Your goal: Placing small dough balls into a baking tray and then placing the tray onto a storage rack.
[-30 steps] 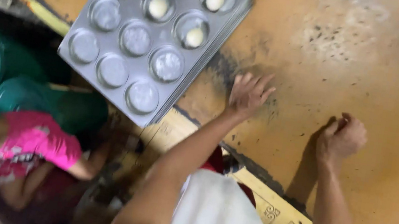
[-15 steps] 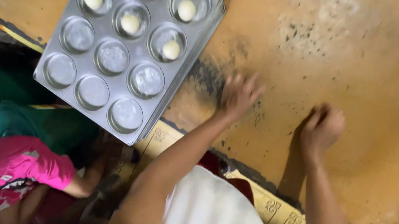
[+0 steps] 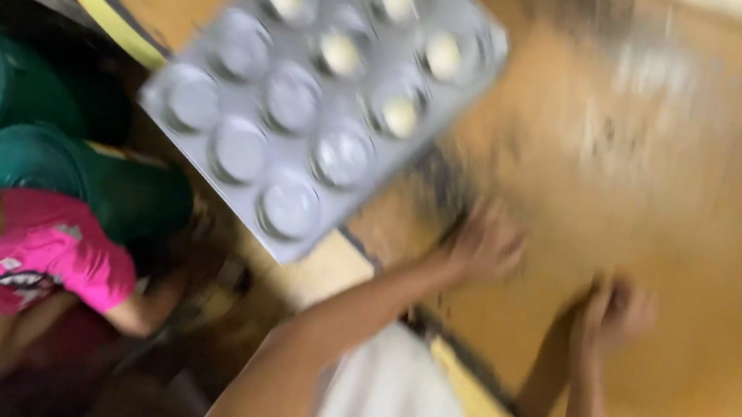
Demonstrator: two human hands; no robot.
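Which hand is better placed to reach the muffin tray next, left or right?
Probably the left hand: it rests on the orange table just beside the near corner of the muffin tray. The right hand is curled farther from the tray. The frame is blurred.

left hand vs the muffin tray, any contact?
Apart. The head view, though blurred, shows bare tabletop between the left hand and the nearest edge of the muffin tray.
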